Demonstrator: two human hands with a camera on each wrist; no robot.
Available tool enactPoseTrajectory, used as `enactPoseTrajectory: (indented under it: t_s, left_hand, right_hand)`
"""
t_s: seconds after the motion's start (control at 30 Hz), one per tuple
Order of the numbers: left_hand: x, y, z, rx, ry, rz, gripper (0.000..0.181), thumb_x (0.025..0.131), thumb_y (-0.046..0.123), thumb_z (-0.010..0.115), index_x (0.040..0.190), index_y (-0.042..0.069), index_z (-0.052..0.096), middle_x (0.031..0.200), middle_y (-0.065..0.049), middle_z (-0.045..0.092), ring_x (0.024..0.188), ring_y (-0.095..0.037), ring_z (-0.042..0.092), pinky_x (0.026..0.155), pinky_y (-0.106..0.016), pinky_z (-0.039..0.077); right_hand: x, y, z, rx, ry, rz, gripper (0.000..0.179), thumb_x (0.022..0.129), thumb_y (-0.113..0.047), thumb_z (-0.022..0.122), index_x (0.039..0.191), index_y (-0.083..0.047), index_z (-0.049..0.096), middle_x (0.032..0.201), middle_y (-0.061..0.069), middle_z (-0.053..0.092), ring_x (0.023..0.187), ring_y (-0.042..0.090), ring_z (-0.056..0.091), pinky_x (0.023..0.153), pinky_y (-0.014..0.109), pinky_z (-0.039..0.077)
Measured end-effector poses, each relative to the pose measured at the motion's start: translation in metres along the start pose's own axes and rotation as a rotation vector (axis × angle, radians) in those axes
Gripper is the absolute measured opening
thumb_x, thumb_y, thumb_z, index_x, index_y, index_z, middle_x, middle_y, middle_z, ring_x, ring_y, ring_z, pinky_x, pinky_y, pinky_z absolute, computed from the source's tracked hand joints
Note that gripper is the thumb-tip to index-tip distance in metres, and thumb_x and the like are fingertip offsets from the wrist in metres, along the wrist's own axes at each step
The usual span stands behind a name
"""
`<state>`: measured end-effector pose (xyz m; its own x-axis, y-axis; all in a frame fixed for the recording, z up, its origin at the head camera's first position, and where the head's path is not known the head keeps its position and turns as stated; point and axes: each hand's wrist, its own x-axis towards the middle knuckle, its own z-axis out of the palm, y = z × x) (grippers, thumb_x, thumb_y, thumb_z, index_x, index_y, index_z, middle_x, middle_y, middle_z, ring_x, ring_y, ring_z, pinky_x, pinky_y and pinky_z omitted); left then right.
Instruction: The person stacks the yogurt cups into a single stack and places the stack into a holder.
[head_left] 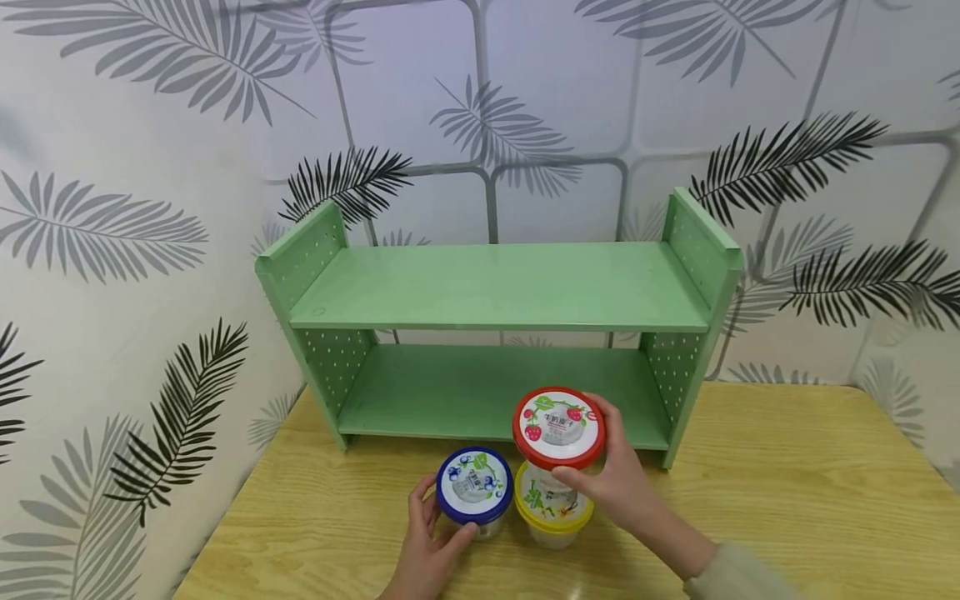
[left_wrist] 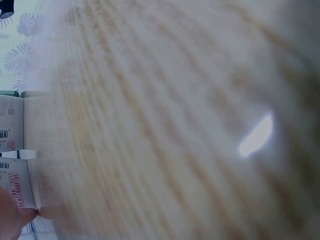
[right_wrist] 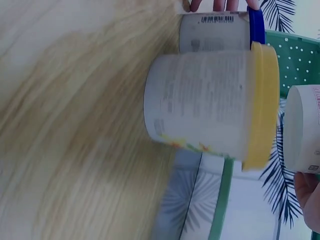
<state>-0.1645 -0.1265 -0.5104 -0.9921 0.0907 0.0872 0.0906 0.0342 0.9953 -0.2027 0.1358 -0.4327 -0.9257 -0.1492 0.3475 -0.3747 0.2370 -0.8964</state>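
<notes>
A tub with a blue lid [head_left: 474,486] stands on the wooden table, and my left hand [head_left: 429,546] grips it with fingers round its left side and thumb in front. Close beside it stands a yellow-lidded tub [head_left: 553,521], upright. My right hand [head_left: 618,475] holds a red-lidded tub [head_left: 558,427] by its right side, up above the yellow lid. From the right wrist view, a gap shows between the red-lidded tub's white base [right_wrist: 295,132] and the yellow lid [right_wrist: 265,107]. The lids carry fruit and leaf prints. In the left wrist view only a fingertip area of the left hand [left_wrist: 12,215] shows.
Behind the tubs stands a green two-tier shelf [head_left: 495,287] with perforated side panels. Its lower board [head_left: 450,392] lies just beyond the lids. The wooden table [head_left: 795,492] stretches to the right. A wall with leaf patterns [head_left: 547,108] rises behind and at the left.
</notes>
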Motion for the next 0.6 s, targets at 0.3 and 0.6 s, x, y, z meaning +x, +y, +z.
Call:
enactPoseTrajectory:
  t_s: [0.3,0.6]
  left_hand:
    - [0.001,0.004,0.001,0.022,-0.001,-0.036,0.081,0.09,0.016,0.072,0.144,0.007,0.012,0.148,-0.034,0.026,0.137,-0.052,0.021,0.094,-0.064,0.042]
    - [0.002,0.003,0.001,0.031,-0.006,-0.063,0.08,0.09,0.021,0.072,0.144,0.008,0.013,0.148,-0.031,0.028,0.138,-0.049,0.022,0.095,-0.063,0.041]
  right_hand:
    - [0.007,0.004,0.027,0.075,-0.071,-0.008,0.091,0.08,-0.015,0.082,0.148,-0.014,0.021,0.137,0.014,0.047,0.121,0.031,0.051,0.098,0.051,0.044]
    - [0.016,-0.001,0.044,0.109,-0.166,0.043,0.093,0.08,-0.025,0.082,0.15,-0.016,0.021,0.137,0.011,0.048,0.121,0.028,0.05,0.099,0.053,0.042]
